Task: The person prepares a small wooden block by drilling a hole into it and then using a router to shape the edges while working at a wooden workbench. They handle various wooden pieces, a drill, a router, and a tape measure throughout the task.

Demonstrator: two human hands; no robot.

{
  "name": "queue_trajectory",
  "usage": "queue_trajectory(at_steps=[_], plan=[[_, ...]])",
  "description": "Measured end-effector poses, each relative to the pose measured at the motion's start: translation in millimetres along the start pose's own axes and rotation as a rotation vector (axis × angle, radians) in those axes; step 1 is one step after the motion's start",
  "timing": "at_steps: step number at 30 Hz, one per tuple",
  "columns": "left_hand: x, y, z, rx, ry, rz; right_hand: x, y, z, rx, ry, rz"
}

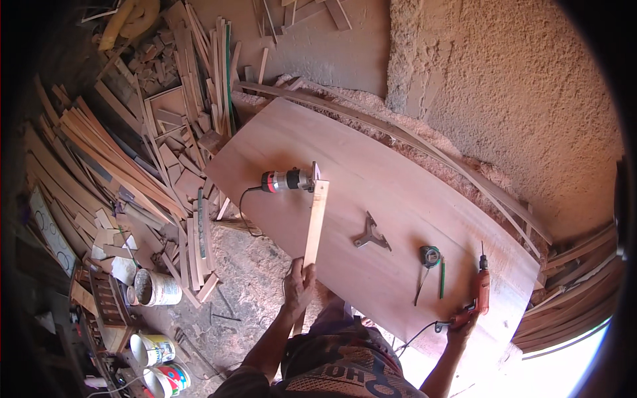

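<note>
A wooden strip (317, 222) is gripped by the left hand (300, 286) at the broad board's (411, 199) near edge, while a red drill (483, 290) is held by its handle in the right hand (464, 323), towards the board's right end.

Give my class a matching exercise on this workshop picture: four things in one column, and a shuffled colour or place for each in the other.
Things
1. wooden strip
2. drill
3. pencil
4. trim router

Colours and places
A. green, beside the tape measure
B. held in the right hand
C. silver and black, near the far end of the wooden strip
D. held in the left hand

Right pairs: 1-D, 2-B, 3-A, 4-C
</note>
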State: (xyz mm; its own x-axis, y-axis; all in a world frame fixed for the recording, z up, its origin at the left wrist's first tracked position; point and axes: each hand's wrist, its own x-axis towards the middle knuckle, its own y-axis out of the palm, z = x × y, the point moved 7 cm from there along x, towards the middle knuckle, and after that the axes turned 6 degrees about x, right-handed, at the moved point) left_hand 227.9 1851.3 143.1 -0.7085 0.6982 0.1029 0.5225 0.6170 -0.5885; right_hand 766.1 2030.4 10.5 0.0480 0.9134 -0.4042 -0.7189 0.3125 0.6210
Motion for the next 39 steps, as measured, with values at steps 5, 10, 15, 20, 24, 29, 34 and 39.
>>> queue_trajectory(at_steps=[5,10,15,20,24,29,34,39], plan=[[43,-33,24,-0.082,-0.007,-0.027,2,-74,-1,-0.346,0.157,-0.449],[103,-50,25,-0.14,0.044,0.087,-8,-156,76,-0.893,-0.627,-0.884],[160,-104,-5,-0.268,0.132,0.065,-23,156,-2,-1.116,-0.871,-0.302],[248,-110,-113,-0.774,0.246,0.138,-91,463,-142,-0.873,-0.48,0.599],[281,-100,-151,-1.214,0.2,0.144,-156,585,-188,-1.062,-0.517,0.917],[281,-50,-83,-1.388,0.036,0.206,-133,510,-215,-1.147,-0.321,0.891],[274,-30,22,-1.346,-0.263,0.153,-169,370,-203,-1.352,-0.052,0.882],[219,7,65,-1.141,-0.49,0.192,-179,313,-197,-1.299,0.078,0.815]])
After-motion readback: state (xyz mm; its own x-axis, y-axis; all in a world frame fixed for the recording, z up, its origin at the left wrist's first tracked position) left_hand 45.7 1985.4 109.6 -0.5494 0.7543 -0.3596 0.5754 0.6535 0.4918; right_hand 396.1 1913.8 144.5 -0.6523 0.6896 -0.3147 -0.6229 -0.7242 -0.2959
